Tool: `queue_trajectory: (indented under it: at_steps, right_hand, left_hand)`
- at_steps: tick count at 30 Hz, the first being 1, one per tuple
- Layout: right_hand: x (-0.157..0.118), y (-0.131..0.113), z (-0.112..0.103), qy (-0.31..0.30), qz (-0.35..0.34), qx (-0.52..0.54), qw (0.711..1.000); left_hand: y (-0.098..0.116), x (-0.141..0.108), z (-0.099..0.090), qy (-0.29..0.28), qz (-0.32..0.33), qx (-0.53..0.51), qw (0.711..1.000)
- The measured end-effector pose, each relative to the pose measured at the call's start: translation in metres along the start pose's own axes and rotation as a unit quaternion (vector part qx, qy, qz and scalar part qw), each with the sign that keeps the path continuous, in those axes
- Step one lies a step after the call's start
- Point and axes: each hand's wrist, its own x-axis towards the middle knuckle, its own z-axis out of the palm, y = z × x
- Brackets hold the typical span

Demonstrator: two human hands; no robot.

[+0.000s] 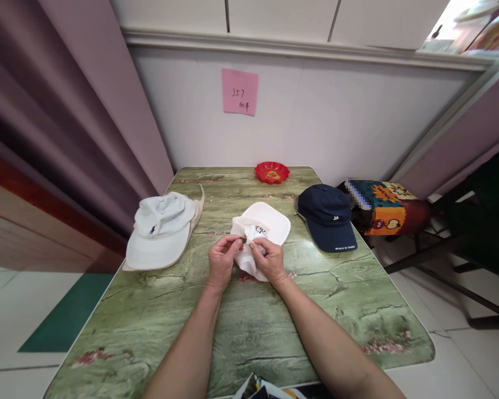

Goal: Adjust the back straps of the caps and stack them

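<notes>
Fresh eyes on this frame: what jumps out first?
Probably the white cap mid-table, with the left hand and right hand pinching at it. Next, the bright red dish near the table's far edge and the pink note marked 357 on the wall behind. A pale cap sits left of the hands, a navy cap right.
</notes>
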Motion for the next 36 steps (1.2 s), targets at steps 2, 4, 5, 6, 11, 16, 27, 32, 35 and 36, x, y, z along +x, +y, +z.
queue_trajectory:
  at_steps: [2,4,5,6,11,16,27,32,35,36]
  right_hand:
    - [0.000,-0.001,0.000,-0.004,0.004,-0.005,1.000]
    - [0.000,-0.001,-0.001,-0.007,0.006,-0.008,1.000]
    - [0.000,-0.002,-0.001,-0.010,0.007,-0.009,1.000]
    - [0.000,-0.002,-0.001,-0.012,0.006,-0.010,1.000]
    - [0.001,-0.003,-0.002,-0.016,-0.002,-0.005,1.000]
    - [0.001,-0.004,-0.002,-0.023,-0.009,0.004,1.000]
    - [0.000,-0.001,-0.004,-0.033,0.017,0.028,0.999]
    - [0.000,0.001,-0.004,-0.035,0.012,0.027,0.999]
    - [0.000,0.001,-0.004,-0.036,0.007,0.022,0.999]
    - [0.000,0.001,-0.004,-0.035,0.006,0.021,0.999]
  left_hand:
    - [0.001,-0.001,0.000,-0.001,-0.002,0.004,1.000]
    - [0.002,-0.001,0.000,-0.003,-0.003,0.013,1.000]
    - [0.002,-0.001,-0.001,-0.004,-0.004,0.019,1.000]
    - [0.002,0.000,-0.001,-0.007,-0.003,0.025,1.000]
    - [0.001,0.001,-0.005,-0.028,0.010,0.053,0.998]
    - [-0.002,0.000,-0.005,-0.043,0.009,0.062,0.997]
    - [-0.002,0.006,-0.011,-0.004,-0.008,0.030,1.000]
    - [-0.001,0.004,-0.011,-0.032,-0.011,0.028,0.999]
    - [0.000,0.003,-0.010,-0.039,-0.015,0.025,0.999]
    - [0.001,0.003,-0.010,-0.043,-0.016,0.024,0.999]
